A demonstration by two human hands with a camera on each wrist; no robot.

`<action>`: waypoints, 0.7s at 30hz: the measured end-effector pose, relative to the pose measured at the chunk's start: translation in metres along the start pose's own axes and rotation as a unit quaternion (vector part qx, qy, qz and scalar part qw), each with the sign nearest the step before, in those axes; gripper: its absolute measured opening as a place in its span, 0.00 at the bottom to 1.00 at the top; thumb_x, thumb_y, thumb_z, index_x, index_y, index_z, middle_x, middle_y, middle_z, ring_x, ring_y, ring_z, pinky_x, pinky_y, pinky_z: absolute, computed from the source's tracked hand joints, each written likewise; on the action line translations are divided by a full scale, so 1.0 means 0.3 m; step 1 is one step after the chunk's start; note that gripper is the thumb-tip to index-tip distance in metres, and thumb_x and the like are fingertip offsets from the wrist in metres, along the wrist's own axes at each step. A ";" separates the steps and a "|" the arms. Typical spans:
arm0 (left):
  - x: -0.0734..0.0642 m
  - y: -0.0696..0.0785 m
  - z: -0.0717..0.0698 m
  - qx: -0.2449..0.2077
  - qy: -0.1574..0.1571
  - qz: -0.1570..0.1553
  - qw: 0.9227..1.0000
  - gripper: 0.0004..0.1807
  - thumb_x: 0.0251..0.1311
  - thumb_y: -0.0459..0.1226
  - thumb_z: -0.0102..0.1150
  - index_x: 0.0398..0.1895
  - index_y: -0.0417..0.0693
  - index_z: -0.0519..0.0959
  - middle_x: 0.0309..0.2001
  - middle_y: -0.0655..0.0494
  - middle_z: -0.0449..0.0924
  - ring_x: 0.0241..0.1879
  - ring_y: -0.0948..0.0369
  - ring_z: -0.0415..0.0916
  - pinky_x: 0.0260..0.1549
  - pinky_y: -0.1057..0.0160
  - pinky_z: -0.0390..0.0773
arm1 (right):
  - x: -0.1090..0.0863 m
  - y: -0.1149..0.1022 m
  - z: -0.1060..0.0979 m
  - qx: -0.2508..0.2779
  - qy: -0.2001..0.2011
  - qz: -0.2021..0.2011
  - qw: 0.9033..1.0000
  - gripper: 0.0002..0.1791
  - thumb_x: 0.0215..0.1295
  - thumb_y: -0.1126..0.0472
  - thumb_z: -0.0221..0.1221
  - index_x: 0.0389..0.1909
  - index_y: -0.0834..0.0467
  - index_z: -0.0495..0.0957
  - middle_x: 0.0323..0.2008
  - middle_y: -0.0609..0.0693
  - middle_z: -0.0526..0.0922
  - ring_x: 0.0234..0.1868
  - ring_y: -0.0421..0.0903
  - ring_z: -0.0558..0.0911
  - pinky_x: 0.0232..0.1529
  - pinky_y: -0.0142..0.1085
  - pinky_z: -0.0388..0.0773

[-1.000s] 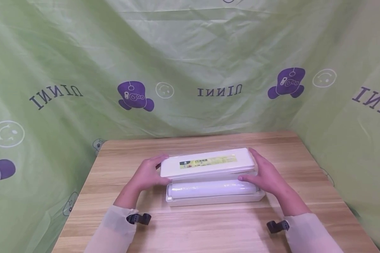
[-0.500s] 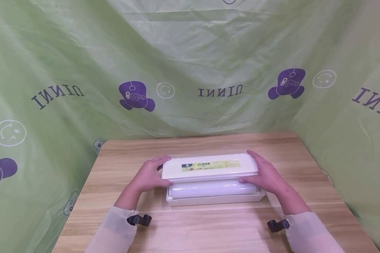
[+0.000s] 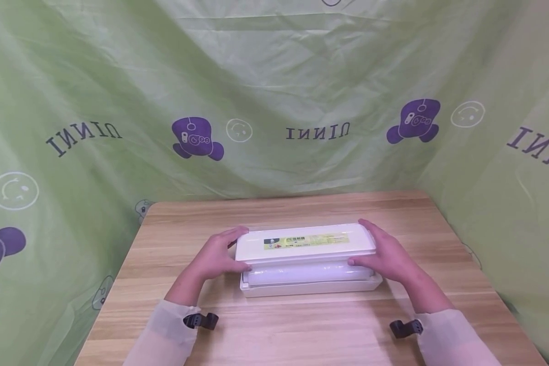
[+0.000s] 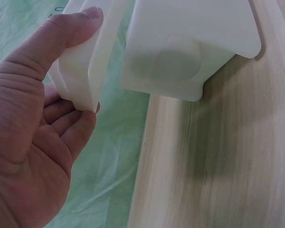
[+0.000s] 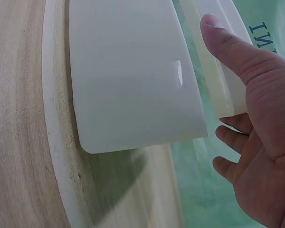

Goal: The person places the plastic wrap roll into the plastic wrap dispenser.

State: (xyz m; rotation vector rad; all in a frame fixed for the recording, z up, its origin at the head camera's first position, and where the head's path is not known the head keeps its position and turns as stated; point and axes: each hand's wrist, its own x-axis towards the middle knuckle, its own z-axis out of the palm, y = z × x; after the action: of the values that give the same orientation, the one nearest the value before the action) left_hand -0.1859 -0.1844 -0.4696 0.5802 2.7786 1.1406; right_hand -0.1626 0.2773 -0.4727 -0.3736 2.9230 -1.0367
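In the head view a white lid [image 3: 302, 251] with a yellow-green label [image 3: 307, 241] is held between my two hands. My left hand [image 3: 217, 256] grips its left end, thumb along the front edge. At the other end my right hand [image 3: 384, 254] does the same. Below lies the white cling film box [image 3: 311, 291], with a roll of cling film [image 3: 308, 275] inside, its rear part hidden by the lid. Both wrist views show a gap between the lid [image 4: 80, 66] and the box [image 5: 137, 85]; fingers curl under the lid's ends.
The box stands on a wood-grain table [image 3: 274, 333]. Green curtains [image 3: 274, 173] printed with purple figures hang behind the table and along both sides. Black wrist cameras sit at both cuffs, the left camera [image 3: 201, 320] and the right camera [image 3: 406, 329].
Both hands have brought the lid down and slightly toward me and to the right. Its right end has dropped, so it is more level. The box has barely moved.
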 end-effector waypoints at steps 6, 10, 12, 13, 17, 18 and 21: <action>-0.004 0.001 0.003 0.001 -0.001 -0.002 1.000 0.57 0.34 0.50 0.88 0.74 0.49 0.73 0.74 0.52 0.69 0.75 0.51 0.64 0.74 0.49 0.63 | -0.011 0.009 0.000 -0.001 0.000 -0.008 1.000 0.67 0.49 0.30 0.74 0.82 0.58 0.52 0.74 0.71 0.64 0.72 0.72 0.65 0.72 0.66 0.61; -0.008 0.002 0.006 -0.002 -0.002 -0.004 1.000 0.56 0.35 0.50 0.88 0.73 0.49 0.74 0.74 0.53 0.70 0.74 0.52 0.65 0.72 0.50 0.66 | -0.015 0.011 0.001 -0.007 0.003 -0.015 1.000 0.67 0.50 0.30 0.74 0.81 0.59 0.53 0.73 0.72 0.65 0.71 0.72 0.67 0.71 0.66 0.62; -0.010 0.002 0.008 -0.002 -0.002 -0.003 1.000 0.55 0.35 0.51 0.88 0.73 0.49 0.74 0.73 0.54 0.71 0.74 0.52 0.66 0.72 0.50 0.67 | -0.018 0.011 0.001 -0.010 0.001 -0.015 1.000 0.66 0.50 0.30 0.73 0.81 0.59 0.53 0.73 0.72 0.64 0.71 0.72 0.67 0.71 0.66 0.62; -0.011 0.002 0.009 -0.001 -0.003 -0.002 1.000 0.55 0.35 0.51 0.88 0.73 0.49 0.74 0.73 0.54 0.71 0.73 0.52 0.66 0.72 0.51 0.67 | -0.020 0.012 0.000 -0.011 0.000 -0.015 1.000 0.66 0.50 0.30 0.73 0.81 0.59 0.53 0.73 0.72 0.64 0.71 0.72 0.66 0.71 0.66 0.62; -0.015 0.002 0.014 0.002 -0.004 -0.001 1.000 0.55 0.35 0.52 0.88 0.73 0.50 0.74 0.73 0.55 0.71 0.73 0.52 0.67 0.71 0.51 0.68 | -0.027 0.015 -0.001 -0.015 -0.007 -0.013 1.000 0.66 0.52 0.29 0.72 0.82 0.59 0.52 0.75 0.71 0.62 0.72 0.73 0.64 0.71 0.67 0.61; -0.016 0.002 0.016 0.002 -0.004 -0.002 1.000 0.55 0.35 0.52 0.88 0.73 0.50 0.74 0.73 0.56 0.71 0.73 0.53 0.67 0.71 0.51 0.68 | -0.030 0.016 -0.002 -0.017 -0.009 -0.013 1.000 0.66 0.53 0.29 0.71 0.82 0.59 0.51 0.75 0.71 0.62 0.72 0.73 0.64 0.71 0.67 0.61; -0.018 0.002 0.020 0.001 -0.004 -0.001 1.000 0.55 0.35 0.52 0.88 0.72 0.50 0.74 0.73 0.56 0.71 0.73 0.53 0.67 0.71 0.51 0.69 | -0.039 0.015 -0.004 -0.022 -0.013 -0.015 1.000 0.65 0.54 0.29 0.70 0.82 0.59 0.50 0.75 0.72 0.62 0.72 0.73 0.64 0.70 0.68 0.61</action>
State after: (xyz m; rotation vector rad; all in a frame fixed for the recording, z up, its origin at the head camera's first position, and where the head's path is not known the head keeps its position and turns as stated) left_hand -0.1794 -0.1821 -0.4738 0.5816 2.7732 1.1310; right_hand -0.1523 0.2839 -0.4754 -0.4302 2.9297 -0.9639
